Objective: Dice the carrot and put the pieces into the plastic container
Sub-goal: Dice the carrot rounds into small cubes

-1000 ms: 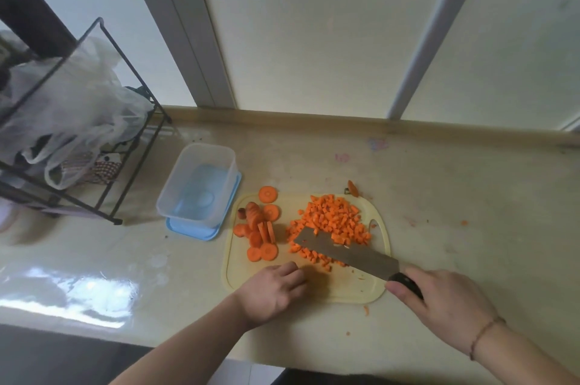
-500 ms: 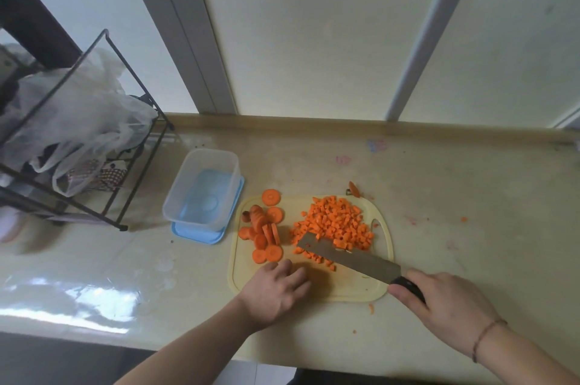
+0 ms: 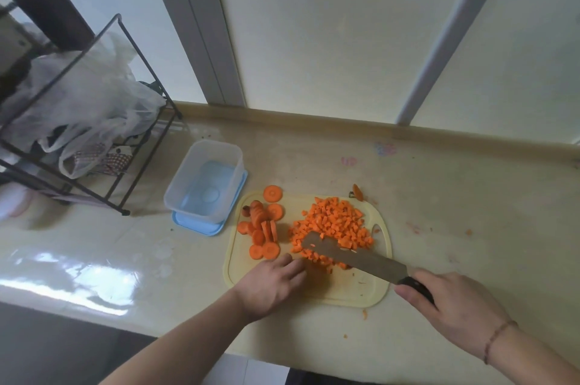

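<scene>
Not much has moved since a second ago, the knife blade (image 3: 351,254) just slid a bit further under the diced carrot (image 3: 334,224). Glossy beige countertop (image 3: 455,202) under frosted window panels (image 3: 329,33): wire rack (image 3: 94,121), empty plastic container (image 3: 204,180), carrot slices (image 3: 262,227) on the yellow cutting board (image 3: 357,293). Left hand (image 3: 271,282) rests flat and relaxed, right hand (image 3: 455,306) grips the handle.

Shot from a single head-worn, wide-angle camera, aimed forward and steeply down over the bench (image 3: 439,196). Placed close above the near edge, with both forearms entering from the bottom of the frame. Centred on the cutting board (image 3: 361,293), with the left hand (image 3: 270,284) and right hand (image 3: 455,306) low in view. Took in the wire rack (image 3: 94,96) at far left and the window panels (image 3: 329,39) along the far side. Bent straight lines toward the edges. No second view to share the scene.
</scene>
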A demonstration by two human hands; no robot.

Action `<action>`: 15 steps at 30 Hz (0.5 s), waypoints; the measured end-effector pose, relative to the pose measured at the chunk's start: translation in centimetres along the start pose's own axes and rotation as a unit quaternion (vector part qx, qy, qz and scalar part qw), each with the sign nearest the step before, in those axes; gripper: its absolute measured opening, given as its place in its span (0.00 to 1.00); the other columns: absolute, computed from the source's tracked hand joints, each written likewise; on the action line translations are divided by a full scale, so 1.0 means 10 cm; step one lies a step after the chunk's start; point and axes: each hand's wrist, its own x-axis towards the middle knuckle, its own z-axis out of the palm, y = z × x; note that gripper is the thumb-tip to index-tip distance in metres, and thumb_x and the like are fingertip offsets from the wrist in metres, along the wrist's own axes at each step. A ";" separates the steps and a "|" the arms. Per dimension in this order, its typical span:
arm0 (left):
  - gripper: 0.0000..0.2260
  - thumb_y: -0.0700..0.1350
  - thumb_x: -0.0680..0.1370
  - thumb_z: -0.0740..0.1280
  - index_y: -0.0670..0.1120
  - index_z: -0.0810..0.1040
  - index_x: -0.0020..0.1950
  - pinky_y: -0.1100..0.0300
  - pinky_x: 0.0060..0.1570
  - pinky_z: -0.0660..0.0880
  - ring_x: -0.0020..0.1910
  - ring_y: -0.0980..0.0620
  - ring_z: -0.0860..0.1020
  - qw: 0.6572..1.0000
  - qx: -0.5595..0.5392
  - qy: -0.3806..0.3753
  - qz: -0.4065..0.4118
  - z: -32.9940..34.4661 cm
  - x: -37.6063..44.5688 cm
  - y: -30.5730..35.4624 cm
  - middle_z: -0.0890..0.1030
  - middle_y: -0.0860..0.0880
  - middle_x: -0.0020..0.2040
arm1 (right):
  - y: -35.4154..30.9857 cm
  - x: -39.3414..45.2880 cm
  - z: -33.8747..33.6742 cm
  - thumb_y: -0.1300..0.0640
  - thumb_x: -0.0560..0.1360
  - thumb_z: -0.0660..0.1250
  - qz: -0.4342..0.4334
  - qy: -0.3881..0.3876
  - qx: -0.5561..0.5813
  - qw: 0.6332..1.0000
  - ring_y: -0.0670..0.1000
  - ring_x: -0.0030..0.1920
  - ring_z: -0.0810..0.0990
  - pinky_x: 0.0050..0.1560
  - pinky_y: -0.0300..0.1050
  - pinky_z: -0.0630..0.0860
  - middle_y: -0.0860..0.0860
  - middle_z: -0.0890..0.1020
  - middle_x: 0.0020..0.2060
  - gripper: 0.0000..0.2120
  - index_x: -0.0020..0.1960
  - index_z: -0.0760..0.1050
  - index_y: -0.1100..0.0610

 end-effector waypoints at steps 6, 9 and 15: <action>0.09 0.35 0.78 0.65 0.38 0.80 0.57 0.50 0.40 0.79 0.46 0.42 0.78 0.987 -0.078 0.094 -0.104 -0.10 0.52 -0.05 0.80 0.41 0.52 | 0.27 -0.01 -0.03 0.26 0.73 0.42 -0.012 0.048 0.063 0.997 0.43 0.26 0.72 0.25 0.39 0.64 0.39 0.69 0.23 0.22 0.40 0.66 0.39; 0.11 0.31 0.74 0.68 0.37 0.81 0.56 0.50 0.40 0.81 0.48 0.42 0.80 0.979 -0.111 0.099 -0.143 -0.09 0.72 -0.07 0.80 0.41 0.55 | 0.37 -0.03 -0.01 0.27 0.74 0.44 -0.021 0.055 0.058 0.997 0.43 0.26 0.71 0.26 0.42 0.66 0.42 0.72 0.23 0.26 0.40 0.69 0.45; 0.20 0.27 0.68 0.74 0.40 0.82 0.58 0.52 0.48 0.82 0.54 0.44 0.81 0.970 -0.164 0.067 -0.166 -0.14 0.71 -0.15 0.81 0.43 0.58 | 0.40 -0.02 0.01 0.27 0.74 0.44 -0.032 0.054 0.012 0.998 0.45 0.27 0.75 0.25 0.42 0.67 0.40 0.72 0.24 0.27 0.39 0.71 0.45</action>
